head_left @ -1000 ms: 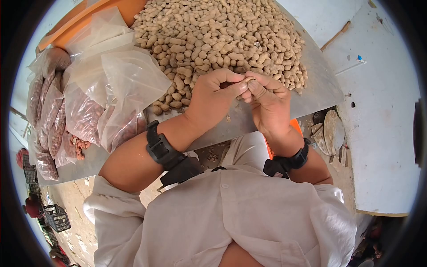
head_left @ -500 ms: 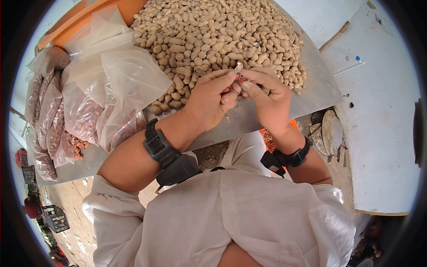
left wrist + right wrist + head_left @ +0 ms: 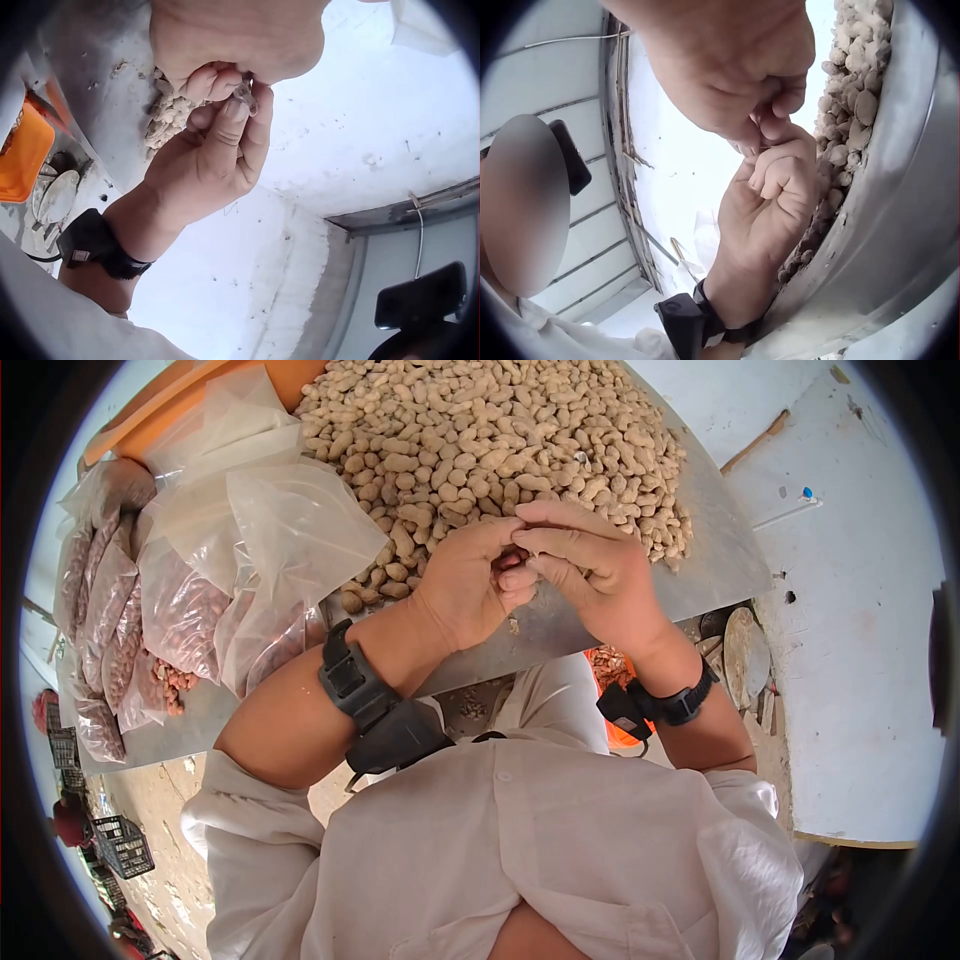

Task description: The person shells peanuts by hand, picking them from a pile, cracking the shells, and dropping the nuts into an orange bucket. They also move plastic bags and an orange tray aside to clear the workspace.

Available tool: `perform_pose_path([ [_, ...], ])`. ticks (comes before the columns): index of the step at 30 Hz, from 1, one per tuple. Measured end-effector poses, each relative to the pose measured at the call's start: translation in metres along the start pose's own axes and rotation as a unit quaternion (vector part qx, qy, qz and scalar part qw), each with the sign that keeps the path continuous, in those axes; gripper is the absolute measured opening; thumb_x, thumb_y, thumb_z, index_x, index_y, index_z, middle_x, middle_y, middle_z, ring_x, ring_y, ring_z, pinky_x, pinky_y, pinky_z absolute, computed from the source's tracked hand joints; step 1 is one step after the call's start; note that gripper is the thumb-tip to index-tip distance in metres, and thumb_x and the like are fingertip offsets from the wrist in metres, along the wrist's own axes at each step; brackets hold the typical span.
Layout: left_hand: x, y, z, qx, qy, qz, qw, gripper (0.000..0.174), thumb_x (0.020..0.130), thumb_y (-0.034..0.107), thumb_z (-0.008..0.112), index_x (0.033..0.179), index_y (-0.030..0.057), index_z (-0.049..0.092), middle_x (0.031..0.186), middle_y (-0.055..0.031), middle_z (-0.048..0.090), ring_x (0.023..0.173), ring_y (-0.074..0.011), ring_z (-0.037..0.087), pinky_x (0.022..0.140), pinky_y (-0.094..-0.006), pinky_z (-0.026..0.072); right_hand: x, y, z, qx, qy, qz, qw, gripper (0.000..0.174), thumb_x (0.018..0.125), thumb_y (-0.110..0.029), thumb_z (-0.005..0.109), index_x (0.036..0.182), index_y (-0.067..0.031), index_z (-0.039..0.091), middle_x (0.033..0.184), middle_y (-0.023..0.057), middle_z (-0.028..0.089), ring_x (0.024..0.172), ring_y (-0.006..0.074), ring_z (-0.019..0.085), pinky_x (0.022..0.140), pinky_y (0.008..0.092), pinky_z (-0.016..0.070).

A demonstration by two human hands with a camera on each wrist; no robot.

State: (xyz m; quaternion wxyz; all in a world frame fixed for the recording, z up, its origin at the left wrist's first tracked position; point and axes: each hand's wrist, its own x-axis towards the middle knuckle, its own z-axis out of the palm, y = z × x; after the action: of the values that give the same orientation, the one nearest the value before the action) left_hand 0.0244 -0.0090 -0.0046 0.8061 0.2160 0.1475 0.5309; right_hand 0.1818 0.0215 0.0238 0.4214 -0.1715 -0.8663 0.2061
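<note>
Above the table's near edge my hands meet, fingertips close together. My left hand [image 3: 462, 582] has its fingers curled, with a reddish peanut kernel [image 3: 512, 560] showing inside the grip. From the other side my right hand [image 3: 600, 572] reaches over with its fingers bent toward the left fingertips. In the left wrist view its thumb and finger pinch a pale piece of peanut shell [image 3: 244, 94]. Just beyond both hands spreads a large heap of unshelled peanuts [image 3: 490, 440].
Clear plastic bags of red kernels [image 3: 185, 610] lie on the left of the metal table [image 3: 715, 565], with loose kernels [image 3: 175, 685] beside them. An orange tub [image 3: 150, 420] stands behind. Below the table edge, an orange container [image 3: 625, 738] holds reddish kernels.
The peanut between my fingertips has been cracked open. A half-shell that stood up at the fingertips is no longer there, and my right hand has turned over toward the left palm.
</note>
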Motion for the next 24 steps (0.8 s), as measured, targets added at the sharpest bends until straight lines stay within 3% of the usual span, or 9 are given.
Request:
perform_pose_path([
  [5, 0.002, -0.003, -0.006, -0.01, -0.013, -0.01, 1.0, 0.013, 0.089, 0.012, 0.042, 0.087, 0.0044, 0.051, 0.07, 0.0003, 0.046, 0.055, -0.0074, 0.04, 0.05, -0.0202, 0.0349, 0.002, -0.005, 0.0, -0.134, 0.003, -0.098, 0.986, 0.018, 0.075, 0.001, 0.059, 0.092, -0.0016, 0.064, 0.099, 0.012, 0.062, 0.082, 0.025, 0.062, 0.074, 0.0303, 0.0494],
  [8, 0.002, -0.002, -0.007, -0.006, -0.037, -0.003, 0.999, 0.012, 0.089, 0.01, 0.042, 0.089, 0.0032, 0.052, 0.072, -0.0006, 0.047, 0.056, -0.0073, 0.04, 0.051, -0.0199, 0.0351, 0.003, -0.005, 0.001, -0.106, 0.026, -0.109, 0.988, 0.017, 0.076, 0.002, 0.058, 0.092, -0.0006, 0.063, 0.099, 0.0126, 0.061, 0.081, 0.0254, 0.062, 0.072, 0.0287, 0.0491],
  [11, 0.001, 0.0, -0.003, 0.017, -0.022, 0.015, 1.0, 0.012, 0.088, 0.009, 0.044, 0.091, 0.0016, 0.053, 0.073, -0.001, 0.048, 0.056, -0.0069, 0.04, 0.05, -0.0194, 0.0343, 0.001, -0.004, -0.001, -0.045, 0.018, -0.065, 0.997, 0.017, 0.077, 0.001, 0.058, 0.094, -0.0007, 0.063, 0.099, 0.0132, 0.061, 0.08, 0.0242, 0.061, 0.071, 0.0277, 0.0489],
  [15, 0.001, -0.001, 0.002, 0.028, -0.003, 0.034, 0.999, 0.015, 0.09, 0.01, 0.047, 0.096, -0.0008, 0.055, 0.074, -0.0014, 0.049, 0.055, -0.0062, 0.04, 0.048, -0.0185, 0.0329, -0.005, -0.005, 0.0, 0.181, 0.077, 0.087, 0.977, 0.018, 0.081, 0.002, 0.055, 0.098, -0.0013, 0.061, 0.101, 0.0117, 0.061, 0.074, 0.0167, 0.059, 0.066, 0.025, 0.0475],
  [17, 0.001, 0.0, 0.002, 0.026, -0.007, 0.036, 0.999, 0.016, 0.091, 0.011, 0.047, 0.097, -0.001, 0.055, 0.076, -0.0016, 0.051, 0.055, -0.0057, 0.04, 0.048, -0.0181, 0.0332, -0.007, -0.006, -0.001, 0.268, 0.13, 0.146, 0.943, 0.02, 0.083, 0.002, 0.053, 0.101, -0.001, 0.06, 0.101, 0.0101, 0.061, 0.071, 0.0125, 0.057, 0.063, 0.0231, 0.0462],
  [20, 0.0, 0.001, 0.004, 0.029, -0.008, 0.033, 0.999, 0.015, 0.092, 0.013, 0.047, 0.095, -0.0001, 0.055, 0.077, -0.0011, 0.052, 0.055, -0.0048, 0.04, 0.049, -0.0175, 0.0336, -0.005, 0.001, -0.001, 0.489, 0.196, 0.173, 0.832, 0.021, 0.083, 0.003, 0.053, 0.104, -0.0008, 0.058, 0.095, 0.0072, 0.062, 0.067, 0.0096, 0.054, 0.059, 0.0203, 0.0428],
  [23, 0.0, -0.001, 0.003, 0.041, -0.005, 0.034, 0.999, 0.015, 0.091, 0.012, 0.048, 0.097, -0.0004, 0.055, 0.077, -0.0011, 0.052, 0.055, -0.0044, 0.04, 0.049, -0.0175, 0.0339, -0.008, 0.011, -0.005, 0.502, 0.14, 0.228, 0.823, 0.018, 0.081, 0.003, 0.057, 0.098, -0.0007, 0.061, 0.086, 0.004, 0.061, 0.067, 0.0101, 0.053, 0.059, 0.0209, 0.0421],
  [24, 0.0, -0.001, 0.003, 0.044, -0.005, 0.033, 0.998, 0.015, 0.091, 0.011, 0.048, 0.097, -0.0005, 0.055, 0.077, -0.0012, 0.052, 0.055, -0.0044, 0.04, 0.049, -0.0175, 0.034, -0.007, 0.009, -0.004, 0.41, 0.125, 0.231, 0.873, 0.016, 0.08, 0.002, 0.058, 0.096, -0.0007, 0.061, 0.084, 0.0035, 0.06, 0.068, 0.0103, 0.053, 0.059, 0.0216, 0.0422],
])
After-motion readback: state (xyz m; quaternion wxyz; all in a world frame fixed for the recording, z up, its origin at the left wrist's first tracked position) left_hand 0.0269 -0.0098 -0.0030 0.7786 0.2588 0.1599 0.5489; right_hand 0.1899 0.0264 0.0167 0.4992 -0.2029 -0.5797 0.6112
